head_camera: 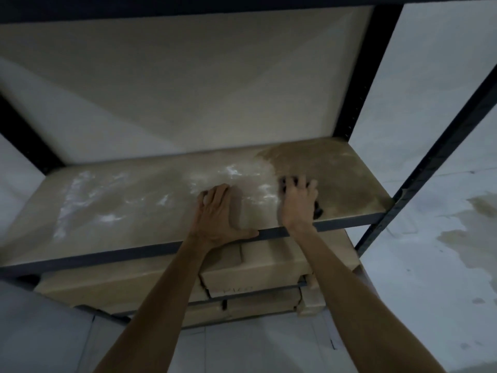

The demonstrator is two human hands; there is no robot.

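The right hand (298, 200) lies on top of a small dark wad (318, 209). Its fingers are spread and bent down over the wad, gripping it against the beige board shelf (121, 200). The wad sits toward the right end of the shelf, close to the near edge. Only dark slivers show between the fingers and beside the palm, and I cannot tell whether it is cloth or sponge. The hand itself is slightly blurred.

The left hand (217, 214) rests flat on the shelf just left of the right hand. Its fingers are straight and close together, and the thumb lies along the dark grey metal front rail (134, 251). It holds nothing.

White powdery streaks (67, 208) cover the left and middle of the board. A darker brown patch (336, 170) spreads over the far right corner, past the right hand.

Black metal uprights (360, 76) frame the shelf on the right. Below the rail, tan cardboard boxes (269, 262) fill the lower levels, partly hidden by both forearms. To the right is a white wall (443, 76) with a brownish stain (478, 238). The lighting is dim.
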